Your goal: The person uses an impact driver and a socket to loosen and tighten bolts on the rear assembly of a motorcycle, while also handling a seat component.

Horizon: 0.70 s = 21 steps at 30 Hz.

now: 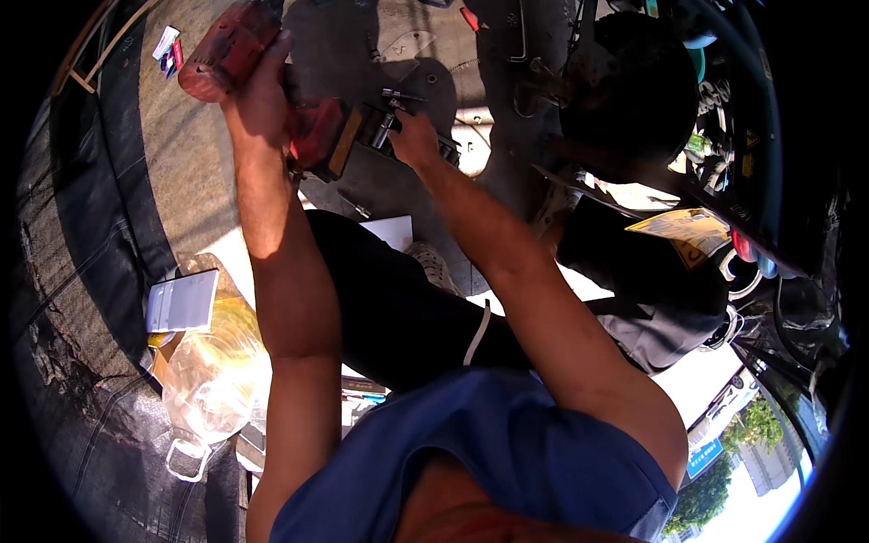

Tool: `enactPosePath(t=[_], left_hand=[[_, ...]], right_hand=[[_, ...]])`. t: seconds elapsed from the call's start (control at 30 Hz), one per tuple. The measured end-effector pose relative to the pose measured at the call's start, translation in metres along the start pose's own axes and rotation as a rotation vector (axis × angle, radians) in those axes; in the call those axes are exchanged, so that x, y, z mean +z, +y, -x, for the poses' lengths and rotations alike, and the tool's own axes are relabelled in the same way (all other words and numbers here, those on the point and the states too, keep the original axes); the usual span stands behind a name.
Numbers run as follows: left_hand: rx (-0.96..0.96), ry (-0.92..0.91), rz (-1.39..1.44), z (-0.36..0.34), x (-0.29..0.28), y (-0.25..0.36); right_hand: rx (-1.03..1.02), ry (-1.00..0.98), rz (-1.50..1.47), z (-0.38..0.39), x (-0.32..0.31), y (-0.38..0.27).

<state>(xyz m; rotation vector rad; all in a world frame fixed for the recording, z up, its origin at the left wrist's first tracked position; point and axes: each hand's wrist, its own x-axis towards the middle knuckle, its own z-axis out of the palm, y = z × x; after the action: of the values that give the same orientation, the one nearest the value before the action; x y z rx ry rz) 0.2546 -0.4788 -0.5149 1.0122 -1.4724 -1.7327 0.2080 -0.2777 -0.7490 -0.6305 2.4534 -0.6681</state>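
Two hands are in view: the left hand and the right hand. The left hand is clamped on the power tool, a red unit at the upper left of the view with its rounded end toward the lower left. To the right of the left hand is a red housing with a tan and black edge; whether it forms part of the power tool cannot be determined.

The right hand is positioned just right of the red housing. Its fingers are at the silver socket; whether they are closed on it cannot be determined. A second metal piece is located above the socket, near the fingers.

Further items on the floor:
- Small metal tool: below the red housing, lying diagonally.
- Ring: above the right hand.
- Red-handled tool: near the upper edge.
- Bent rod: right of the red-handled tool.

At the lower left, a clear bag is situated below a white box. A shoe is visible between the forearms, beside dark trousers.
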Motion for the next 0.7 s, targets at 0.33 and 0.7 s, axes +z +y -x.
enactPosePath(t=[0.33, 0.7], left_hand=[[-0.057, -0.032, -0.008, -0.006, 0.022, -0.008], [0.031, -0.182, -0.040, -0.005, 0.062, -0.026]], right_hand=[[0.111, 0.026, 0.045, 0.059, -0.033, 0.099], [0.197, 0.104, 0.011, 0.088, -0.024, 0.066]])
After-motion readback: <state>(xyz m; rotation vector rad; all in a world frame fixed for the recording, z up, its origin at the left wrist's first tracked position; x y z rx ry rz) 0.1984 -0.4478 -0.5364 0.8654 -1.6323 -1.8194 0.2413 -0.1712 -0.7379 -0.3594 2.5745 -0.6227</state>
